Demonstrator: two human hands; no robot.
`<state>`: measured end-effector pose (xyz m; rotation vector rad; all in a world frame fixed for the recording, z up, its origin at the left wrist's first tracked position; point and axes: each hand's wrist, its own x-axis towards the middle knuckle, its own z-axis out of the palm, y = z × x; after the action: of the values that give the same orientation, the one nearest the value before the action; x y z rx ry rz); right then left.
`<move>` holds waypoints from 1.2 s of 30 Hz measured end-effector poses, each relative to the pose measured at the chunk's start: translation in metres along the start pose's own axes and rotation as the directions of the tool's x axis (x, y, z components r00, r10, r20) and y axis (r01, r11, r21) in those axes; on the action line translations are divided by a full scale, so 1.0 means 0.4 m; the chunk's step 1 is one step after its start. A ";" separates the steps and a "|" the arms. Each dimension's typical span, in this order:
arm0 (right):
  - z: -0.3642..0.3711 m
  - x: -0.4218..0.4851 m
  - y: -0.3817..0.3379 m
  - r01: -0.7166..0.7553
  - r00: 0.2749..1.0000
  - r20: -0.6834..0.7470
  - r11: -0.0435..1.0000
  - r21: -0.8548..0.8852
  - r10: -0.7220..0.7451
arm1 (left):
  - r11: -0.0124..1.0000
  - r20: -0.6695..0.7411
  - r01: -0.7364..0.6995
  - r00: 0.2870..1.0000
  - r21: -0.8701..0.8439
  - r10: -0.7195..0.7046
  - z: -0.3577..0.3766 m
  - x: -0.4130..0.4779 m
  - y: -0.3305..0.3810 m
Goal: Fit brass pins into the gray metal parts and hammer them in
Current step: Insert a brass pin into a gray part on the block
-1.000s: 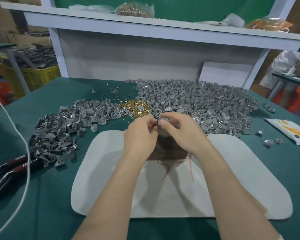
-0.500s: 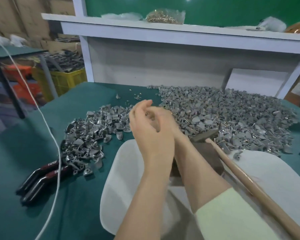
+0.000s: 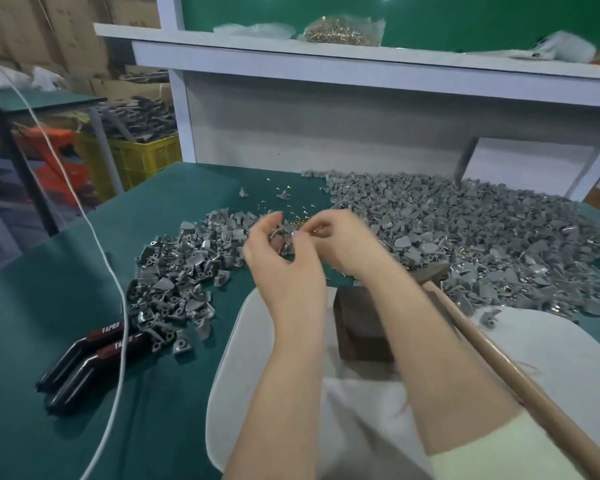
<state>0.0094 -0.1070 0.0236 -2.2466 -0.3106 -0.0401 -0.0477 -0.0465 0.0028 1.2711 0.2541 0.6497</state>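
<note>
In the head view, both hands meet above the green counter (image 3: 49,306), over the gap between a smaller heap of gray metal parts (image 3: 184,271) on the left and a much larger heap (image 3: 465,237) on the right. The right hand (image 3: 343,244) has its fingers pressed together, pinching what looks like one gray metal part (image 3: 293,234). The left hand (image 3: 281,268) sits just beside it with curled, slightly parted fingers. Motion blur hides whether they hold a pin. Loose brass pins (image 3: 303,216) lie scattered on the counter just beyond the fingertips. The hammer (image 3: 499,362) rests untouched at the right, its head near a dark block (image 3: 361,323) that stands on a white pad (image 3: 568,358). Black-handled pliers (image 3: 94,358) and a white cord (image 3: 101,258) lie well to the left. The step in hand appears to be seating a pin in the part's hole. It would go best with the part held steady, hole up, and the pin fed in straight and pushed in as far as the fingers can manage. The part should then sit flat on the block before the hammer is picked up, so the pin neither tips nor drops out.
</note>
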 end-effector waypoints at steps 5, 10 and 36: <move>-0.147 -0.113 0.077 0.060 0.998 -0.036 0.992 0.110 -0.056 | 0.988 0.357 -0.004 0.933 0.157 -0.052 0.031 -0.032 -0.027; -0.193 -0.184 0.127 0.056 0.993 -0.103 0.998 0.031 -0.053 | 0.969 0.517 -0.059 0.853 0.240 -0.076 0.048 -0.061 -0.028; -0.213 -0.256 0.144 -0.204 0.977 0.092 0.969 0.142 0.192 | 0.750 0.681 -0.374 0.719 0.546 -0.137 0.050 -0.092 -0.047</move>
<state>-0.0697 -0.2286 0.0213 -2.1208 -0.1243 0.1721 -0.0610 -0.0866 -0.0151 2.1541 -0.2774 0.1287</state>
